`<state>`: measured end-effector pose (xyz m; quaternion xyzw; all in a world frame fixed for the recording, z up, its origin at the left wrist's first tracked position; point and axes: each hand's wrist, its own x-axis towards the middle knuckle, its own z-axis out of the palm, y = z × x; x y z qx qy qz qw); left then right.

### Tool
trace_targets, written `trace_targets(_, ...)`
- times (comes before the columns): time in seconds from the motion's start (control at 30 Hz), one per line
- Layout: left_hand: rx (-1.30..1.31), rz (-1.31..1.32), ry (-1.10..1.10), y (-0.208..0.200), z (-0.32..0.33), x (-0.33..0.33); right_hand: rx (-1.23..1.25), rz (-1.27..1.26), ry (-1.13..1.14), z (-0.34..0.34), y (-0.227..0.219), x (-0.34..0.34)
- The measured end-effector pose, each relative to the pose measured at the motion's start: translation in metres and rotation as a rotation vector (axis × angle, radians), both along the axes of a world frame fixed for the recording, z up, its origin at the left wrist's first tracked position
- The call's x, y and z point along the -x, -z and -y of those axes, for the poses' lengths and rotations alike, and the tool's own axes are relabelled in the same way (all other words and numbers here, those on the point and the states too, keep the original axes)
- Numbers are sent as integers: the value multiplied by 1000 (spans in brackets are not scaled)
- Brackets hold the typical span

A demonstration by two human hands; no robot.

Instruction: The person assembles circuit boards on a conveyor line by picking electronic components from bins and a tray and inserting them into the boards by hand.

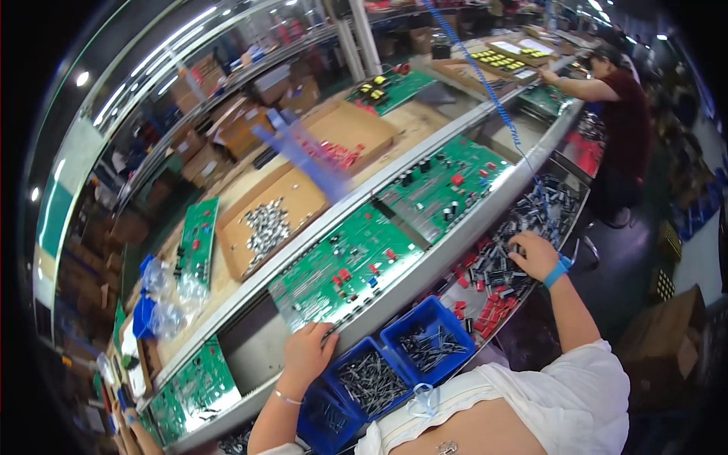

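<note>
Green circuit board (364, 254), part-filled with components, lies in the metal line just ahead of the person; red pieces stand toward its near side. Left hand (305, 355) is at the board's near left corner, fingers bent and close together; cannot tell whether they pinch anything. Thin bracelet on that wrist.

Right hand (537, 258) is well apart, down at a heap of dark cylindrical parts (542, 205). Fingers curl into the heap, tips partly hidden; cannot tell if one is pinched. Blue band (558, 271) on the wrist. Red parts (497, 307) lie scattered beside the heap, on its near side.

Between the forearms: blue bins holding small leaded parts, the right-hand bin (430, 309) nearest the red ones.

Second board (462, 171) sits farther along the line. Beyond the rail, on a desk (413, 130), a cardboard tray (302, 188) of silvery pieces. Upper right, a co-worker (628, 106) in a dark red top reaches over the line.
</note>
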<state>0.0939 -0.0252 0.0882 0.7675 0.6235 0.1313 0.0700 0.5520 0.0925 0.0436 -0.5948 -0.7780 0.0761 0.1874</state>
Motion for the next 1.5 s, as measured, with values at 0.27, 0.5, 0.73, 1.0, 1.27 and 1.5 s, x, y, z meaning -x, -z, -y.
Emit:
trace_targets(0.27,-298,-221,-126,-79,74,9,-85,-444,74,-5,-16,-18)
trace_targets(0.5,-39,-287,-966,-2,241,106,-111,-512,-623,-15,-95,135)
trace_targets(0.73,355,-19,-912,63,292,143,283,-270,-1020,7,-70,330)
trace_targets(1.0,280,124,-840,71,311,178,53,-110,-1312,18,0,415)
trace_targets(1.27,327,216,-786,91,320,209,117,-60,-1266,20,10,427)
trace_targets(1.5,402,257,-743,90,315,214,231,-197,-1400,22,16,432)
